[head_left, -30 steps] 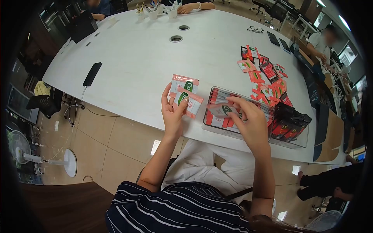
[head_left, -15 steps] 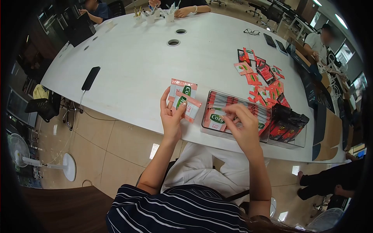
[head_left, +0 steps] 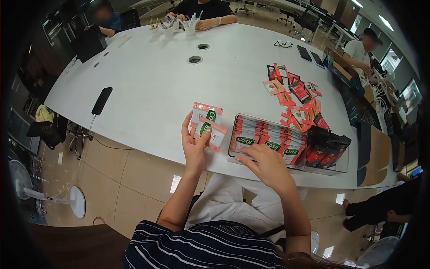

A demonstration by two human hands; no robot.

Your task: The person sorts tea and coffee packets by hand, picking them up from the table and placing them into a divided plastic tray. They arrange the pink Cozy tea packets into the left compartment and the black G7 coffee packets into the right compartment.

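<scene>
My left hand is closed on two pink and white Cozy tea sachets, one overlapping the other, with the thumb across the front one. To the right stands a clear plastic box packed with upright rows of Cozy sachets. My right hand is at the box's front edge, fingers stretched toward the leftmost front sachet, thumb and forefinger apart with nothing between them. The box's right compartment holds black and red sachets.
Loose red, pink and black sachets lie scattered behind the box. An open cardboard box stands at the right edge. A phone with a cable lies at left. Cups of pens and seated people are at the far side.
My right hand has drawn back from over the sachet rows to the box's front edge, and its fingers have opened. My left hand still holds the two sachets. The view has shifted slightly.
</scene>
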